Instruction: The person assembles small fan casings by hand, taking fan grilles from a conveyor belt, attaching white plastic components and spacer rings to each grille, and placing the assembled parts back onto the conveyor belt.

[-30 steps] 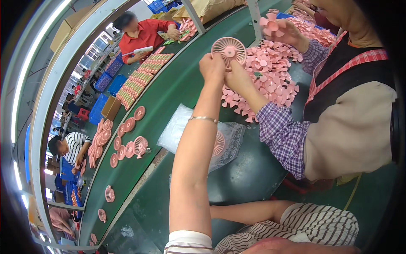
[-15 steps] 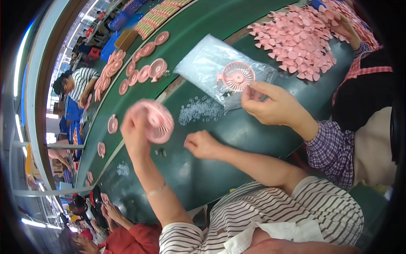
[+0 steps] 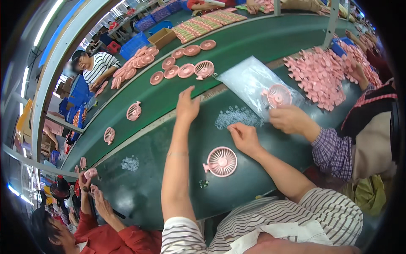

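Note:
My left hand (image 3: 188, 105) reaches out over the edge of the green belt, fingers stretched and holding nothing. The nearest thing beyond it is a pink round fan housing (image 3: 204, 69) with slatted ribs. My right hand (image 3: 246, 139) is closed in a pinch beside a patch of small clear rings (image 3: 237, 117); anything between its fingertips is too small to make out. Between my forearms, another pink fan housing (image 3: 222, 161) lies on the dark green table, with a short stub and a small circuit piece (image 3: 204, 183) at its left.
At my right a co-worker's hand (image 3: 294, 120) holds a fan housing over a clear plastic bag (image 3: 249, 78). Pink fan blades (image 3: 317, 76) are heaped at the far right. Round pink covers (image 3: 186, 70) lie on the belt (image 3: 160, 101). A co-worker in red sits at my left.
The pink fan housing that my left hand held is now on the table. My left hand has let go and moved out toward the belt. The view has shifted too.

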### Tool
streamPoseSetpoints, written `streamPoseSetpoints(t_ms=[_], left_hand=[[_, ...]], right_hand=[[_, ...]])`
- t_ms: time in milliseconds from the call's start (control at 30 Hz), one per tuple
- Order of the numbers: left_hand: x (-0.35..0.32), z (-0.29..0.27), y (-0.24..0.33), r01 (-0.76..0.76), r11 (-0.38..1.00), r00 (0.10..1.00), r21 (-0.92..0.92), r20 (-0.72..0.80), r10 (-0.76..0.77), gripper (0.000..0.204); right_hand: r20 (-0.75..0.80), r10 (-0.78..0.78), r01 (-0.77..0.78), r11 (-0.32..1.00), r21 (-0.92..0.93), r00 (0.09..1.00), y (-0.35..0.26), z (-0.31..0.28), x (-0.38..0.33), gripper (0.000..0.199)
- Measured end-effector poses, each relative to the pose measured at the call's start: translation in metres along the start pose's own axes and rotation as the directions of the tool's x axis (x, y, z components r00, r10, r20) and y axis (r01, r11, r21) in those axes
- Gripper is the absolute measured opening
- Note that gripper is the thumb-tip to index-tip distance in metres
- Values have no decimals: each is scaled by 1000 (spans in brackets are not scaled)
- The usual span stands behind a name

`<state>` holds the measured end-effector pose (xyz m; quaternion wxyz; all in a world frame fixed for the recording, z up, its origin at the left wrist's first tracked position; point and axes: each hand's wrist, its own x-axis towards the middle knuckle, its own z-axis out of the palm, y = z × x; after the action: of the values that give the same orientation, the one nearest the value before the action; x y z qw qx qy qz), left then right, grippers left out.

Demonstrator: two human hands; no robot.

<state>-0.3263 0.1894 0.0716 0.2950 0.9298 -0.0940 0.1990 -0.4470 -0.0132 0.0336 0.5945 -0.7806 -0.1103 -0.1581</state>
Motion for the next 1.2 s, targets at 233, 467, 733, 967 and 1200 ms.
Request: streamPoseSetpoints(t_ms=[233,467,733,967,1200], left_hand=[[106,90,-23,43,924,999,379,-35,-32,31],[44,13,-14,23,873,984,487,-166,67,20],[-136,-69,-9,201,777,979,597,-135,-150,55],[-199,-32,83,607,777,787,170,7,-617,41],[-218,-1,80,453,876,865,-165,-159,-477,27]], right_hand=[[-105,61,-76,987,-142,993,24,-33,31,6],[118,16,12,971,-237,993,33,-34,34,7],[199,82,15,897,-441,977,44,-21,28,12],[64,-14,45,857,-514,998,59,-19,28,10],[113,-97,145,806,-575,989,53,-15,12,11]])
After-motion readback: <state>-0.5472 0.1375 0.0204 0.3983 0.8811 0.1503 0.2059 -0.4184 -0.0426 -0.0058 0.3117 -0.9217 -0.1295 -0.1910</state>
